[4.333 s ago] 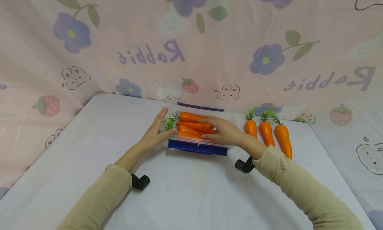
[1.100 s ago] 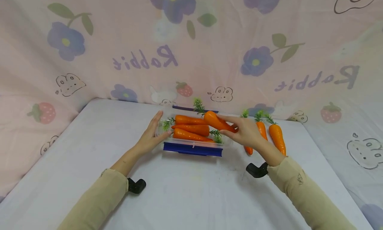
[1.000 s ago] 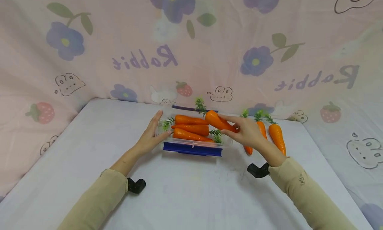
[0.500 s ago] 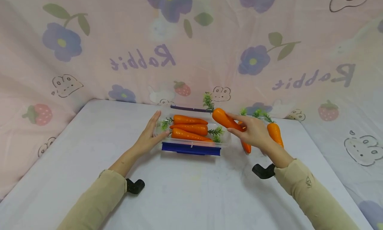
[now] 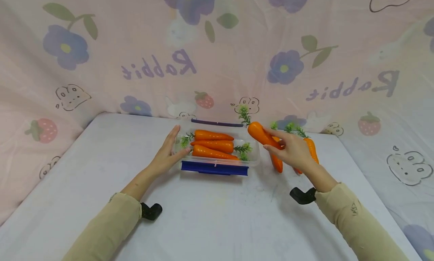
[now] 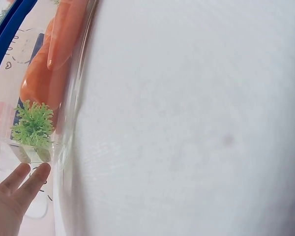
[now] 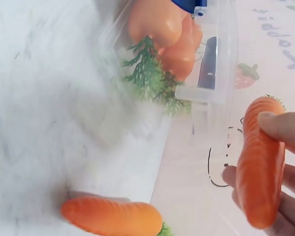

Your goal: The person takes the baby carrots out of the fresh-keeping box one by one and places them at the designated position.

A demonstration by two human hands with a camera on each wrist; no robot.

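Observation:
My right hand (image 5: pixel 295 149) pinches an orange carrot (image 5: pixel 259 133) with a green leafy top between thumb and fingers. It is raised off the table, just right of the clear plastic box (image 5: pixel 254 161). The right wrist view shows the thumb on one side of that carrot (image 7: pixel 260 167) and fingertips on the other. Straight fingers of my left hand (image 5: pixel 166 155) rest at the box's left end, the thumb near its front rim. Inside the box lie three carrots (image 5: pixel 213 146), side by side, with tops at both ends. Blue clip flaps (image 5: pixel 214 168) hang outward at front and back.
Three more carrots lie on the white table (image 5: pixel 217 215) right of the box, partly hidden behind my right hand; one carrot (image 5: pixel 276 161) is closest to the box. A printed cloth (image 5: pixel 217 65) hangs along the table's back edge. Black wrist mounts (image 5: pixel 151 212) sit at both cuffs.
The right hand, first reaching into the box, took hold of a carrot and lifted it out, carrying it rightward past the box's right end. My left hand stays at the box.

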